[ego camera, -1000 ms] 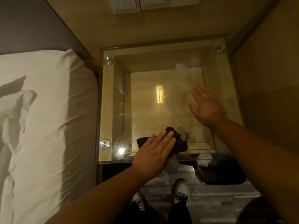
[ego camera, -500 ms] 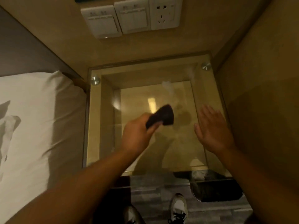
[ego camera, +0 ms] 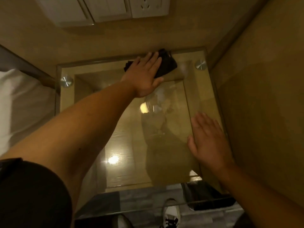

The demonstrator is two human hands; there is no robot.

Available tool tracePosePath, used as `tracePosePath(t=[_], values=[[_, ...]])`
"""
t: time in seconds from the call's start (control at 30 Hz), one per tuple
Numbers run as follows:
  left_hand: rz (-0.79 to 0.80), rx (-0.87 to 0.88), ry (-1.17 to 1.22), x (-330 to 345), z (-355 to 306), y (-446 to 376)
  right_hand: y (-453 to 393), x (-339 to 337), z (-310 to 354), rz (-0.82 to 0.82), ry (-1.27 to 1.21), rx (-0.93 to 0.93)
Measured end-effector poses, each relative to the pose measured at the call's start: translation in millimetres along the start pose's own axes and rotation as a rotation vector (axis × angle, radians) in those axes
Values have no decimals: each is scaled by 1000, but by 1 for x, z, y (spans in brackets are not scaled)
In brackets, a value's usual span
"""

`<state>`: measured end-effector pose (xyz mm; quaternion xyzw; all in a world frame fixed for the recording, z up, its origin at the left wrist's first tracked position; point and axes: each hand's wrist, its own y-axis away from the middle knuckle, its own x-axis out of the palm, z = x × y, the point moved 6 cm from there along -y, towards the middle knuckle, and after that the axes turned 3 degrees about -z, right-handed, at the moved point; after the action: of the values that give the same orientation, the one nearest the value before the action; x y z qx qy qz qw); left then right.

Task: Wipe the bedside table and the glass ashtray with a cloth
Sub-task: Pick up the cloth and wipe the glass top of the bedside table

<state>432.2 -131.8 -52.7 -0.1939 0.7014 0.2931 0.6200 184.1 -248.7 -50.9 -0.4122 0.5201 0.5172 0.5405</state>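
Observation:
The bedside table (ego camera: 194, 102) has a clear glass top over a light wooden frame, with round metal studs at its corners. A black cloth (ego camera: 167, 65) lies at the table's far edge, near the wall. My left hand (ego camera: 144, 74) lies flat on the cloth with fingers stretched, pressing it to the glass. Near the right edge of the glass my right hand (ego camera: 209, 139) rests flat and holds nothing. No glass ashtray shows in this view.
A white-sheeted bed (ego camera: 21, 102) borders the table on the left. White switches and a socket (ego camera: 148, 6) sit on the wall beyond the table. A wooden panel (ego camera: 263, 96) rises on the right. A dark bin (ego camera: 212, 204) and my white shoe (ego camera: 171, 213) are on the floor.
My left hand has carried the cloth from the near edge across the glass to the far edge and flattened onto it. My right hand has slid nearer along the right side.

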Motion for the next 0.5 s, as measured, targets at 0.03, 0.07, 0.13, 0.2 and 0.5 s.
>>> tracePosePath(t=[0.03,0.07,0.13,0.2,0.5], values=[[-9,8,-3,-1,-2,3,0,-1,0,-7,-4,-1],[-15,15,3,-2,-5,8,1,-2,1,-15,-8,-1],[-25,26,18,-1,-18,27,1,-4,1,-31,-21,0],[-31,37,35,4,-36,57,2,-6,3,-35,-33,-2],[22,122,77,43,-133,234,2,-1,1,-14,-40,4]])
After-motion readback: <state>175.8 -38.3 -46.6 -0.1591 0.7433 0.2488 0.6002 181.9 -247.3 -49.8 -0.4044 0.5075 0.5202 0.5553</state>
